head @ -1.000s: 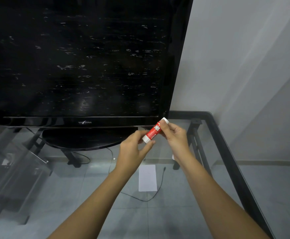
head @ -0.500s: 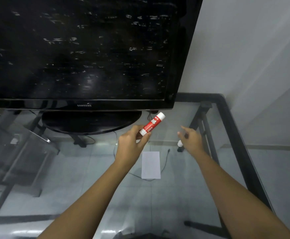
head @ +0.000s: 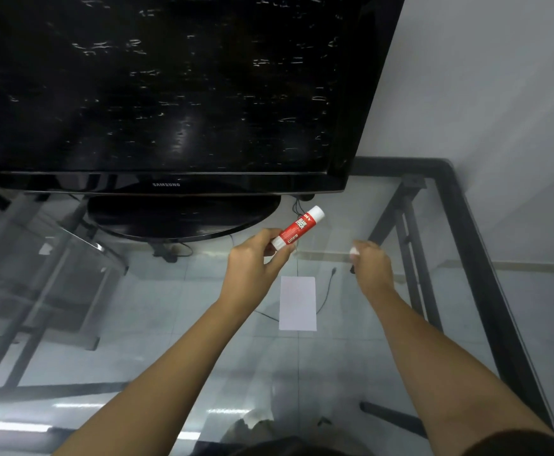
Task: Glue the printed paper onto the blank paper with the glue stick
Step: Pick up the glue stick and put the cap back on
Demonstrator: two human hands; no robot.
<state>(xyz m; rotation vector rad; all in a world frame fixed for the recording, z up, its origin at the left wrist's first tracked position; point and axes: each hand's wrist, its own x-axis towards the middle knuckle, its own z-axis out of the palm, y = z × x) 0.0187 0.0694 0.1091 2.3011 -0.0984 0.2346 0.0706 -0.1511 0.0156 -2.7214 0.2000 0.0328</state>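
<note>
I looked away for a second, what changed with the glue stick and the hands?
The right hand let go of the glue stick and moved off to the right, pinching something small and white. The left hand alone holds the stick. The paper stayed flat on the glass table.

Both forearms bare to elbows, no sleeves, watch or rings; hands [head: 252,268] ungloved.

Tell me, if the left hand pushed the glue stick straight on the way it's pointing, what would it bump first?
Probably the TV. The left hand tilts the glue stick up and away toward the TV's lower right corner, though depth is hard to judge.
</note>
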